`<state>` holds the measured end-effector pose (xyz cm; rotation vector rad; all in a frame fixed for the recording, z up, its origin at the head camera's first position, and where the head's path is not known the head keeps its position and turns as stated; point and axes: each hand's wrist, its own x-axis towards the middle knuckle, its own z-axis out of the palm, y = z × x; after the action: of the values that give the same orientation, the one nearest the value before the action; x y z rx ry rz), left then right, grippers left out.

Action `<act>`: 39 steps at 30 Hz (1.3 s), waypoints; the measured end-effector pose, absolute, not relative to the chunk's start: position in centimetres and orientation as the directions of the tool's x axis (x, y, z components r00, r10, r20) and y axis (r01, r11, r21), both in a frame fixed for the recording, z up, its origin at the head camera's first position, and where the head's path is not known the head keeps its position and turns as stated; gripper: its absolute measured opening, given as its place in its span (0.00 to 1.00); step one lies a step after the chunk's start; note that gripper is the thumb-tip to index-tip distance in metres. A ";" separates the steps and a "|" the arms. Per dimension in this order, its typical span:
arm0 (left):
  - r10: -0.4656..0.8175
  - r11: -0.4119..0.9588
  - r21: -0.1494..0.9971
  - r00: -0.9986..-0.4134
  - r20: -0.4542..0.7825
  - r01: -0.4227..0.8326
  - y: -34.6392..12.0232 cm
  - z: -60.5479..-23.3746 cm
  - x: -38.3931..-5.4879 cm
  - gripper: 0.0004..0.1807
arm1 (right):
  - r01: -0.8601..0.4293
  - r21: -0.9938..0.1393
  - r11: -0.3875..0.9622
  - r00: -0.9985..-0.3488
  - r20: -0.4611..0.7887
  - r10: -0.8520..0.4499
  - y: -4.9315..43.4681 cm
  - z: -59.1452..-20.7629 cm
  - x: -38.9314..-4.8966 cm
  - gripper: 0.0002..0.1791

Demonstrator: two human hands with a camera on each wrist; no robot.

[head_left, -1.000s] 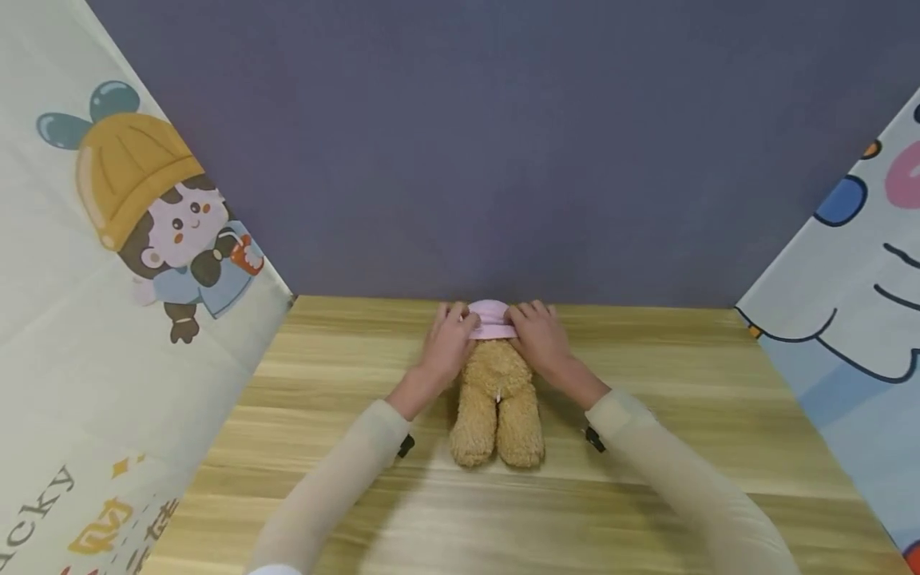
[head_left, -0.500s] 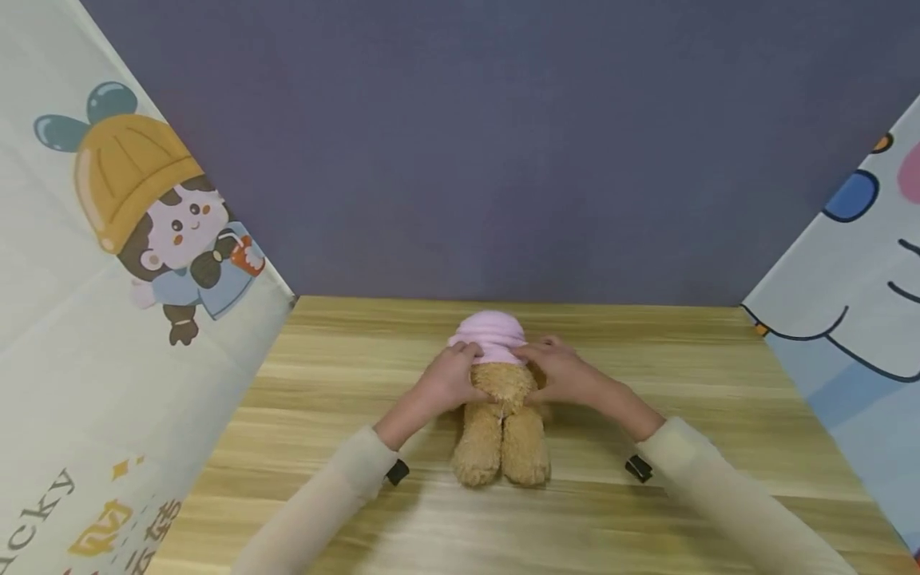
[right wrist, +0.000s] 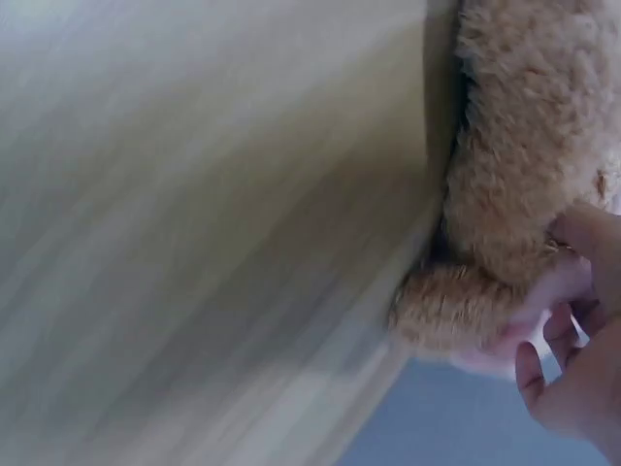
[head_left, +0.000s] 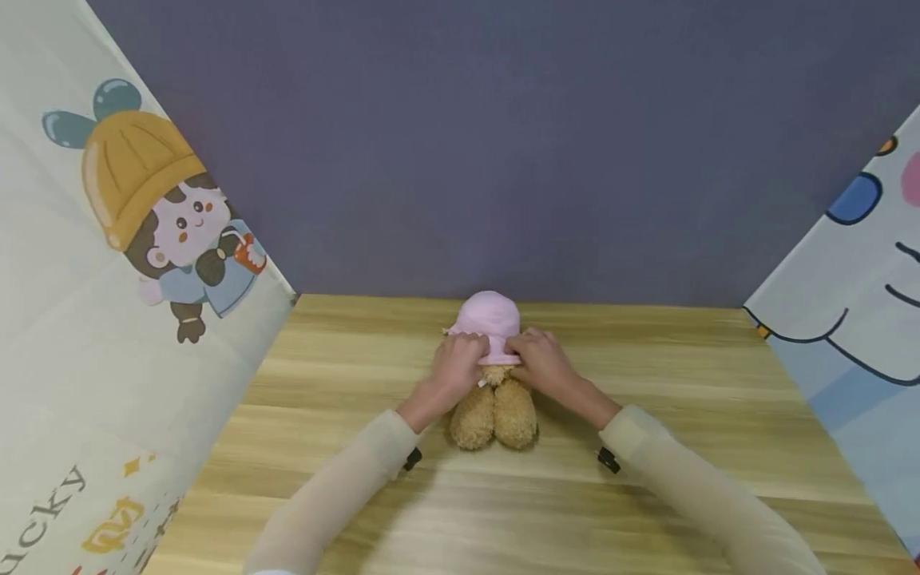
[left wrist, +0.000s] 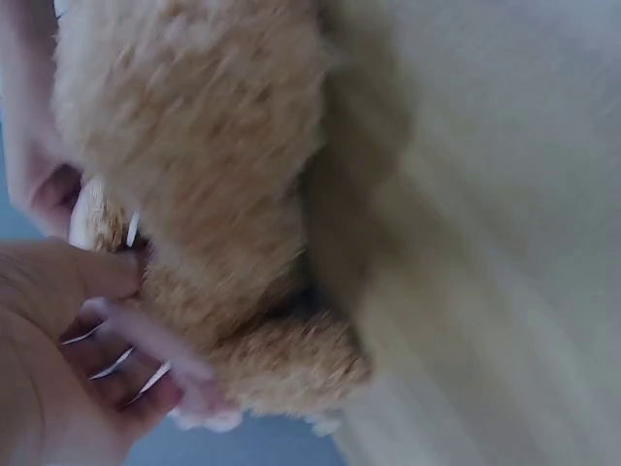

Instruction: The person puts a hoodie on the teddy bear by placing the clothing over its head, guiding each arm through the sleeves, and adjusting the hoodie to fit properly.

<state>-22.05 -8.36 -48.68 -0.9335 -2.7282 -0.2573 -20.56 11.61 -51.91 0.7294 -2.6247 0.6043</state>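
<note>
In the head view, a light-brown plush bear (head_left: 513,415) is at the middle of the wooden table, its two legs toward me. A pink, cap-like cloth (head_left: 489,314) covers its upper part, and the face is hidden. My left hand (head_left: 458,367) pinches the cloth's near edge on the left, thumb beside the fur in the left wrist view. On the other side my right hand (head_left: 546,363) pinches the same edge. In the right wrist view, the bear's short arm (right wrist: 451,306) sticks out beside the pink fabric. A small white tag (head_left: 483,383) shows near the left hand.
The wooden tabletop (head_left: 323,383) meets a dark grey-blue panel (head_left: 503,144) just behind the bear. Printed cloth sheets with cartoon figures flank it, a left sheet (head_left: 57,319) and a right sheet (head_left: 826,295).
Both hands first held the cloth's edge farther back, came toward me with the bear, then went slightly away again. The cloth now hides more of the belly, and the legs look shorter.
</note>
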 end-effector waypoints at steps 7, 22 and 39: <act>0.642 0.719 0.299 -0.764 0.060 0.627 -9.2 -45.9 -23.5 0.13 | -0.609 -0.439 0.661 -0.793 0.319 -0.519 14.3 -50.5 -21.0 0.18; 0.620 0.645 0.380 -0.745 0.247 0.663 -8.7 -44.2 -24.6 0.03 | -0.474 -0.409 0.780 -0.881 0.211 -0.424 12.5 -47.4 -23.6 0.44; 0.398 0.897 0.220 -0.917 -0.023 0.384 -8.4 -45.6 -23.6 0.36 | -0.712 -0.245 0.658 -0.686 0.444 -0.577 13.7 -50.7 -25.5 0.08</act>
<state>-23.65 -8.45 -45.56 -0.6451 -3.1246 -0.3401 -25.55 13.74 -50.68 1.0250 -2.5491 0.5796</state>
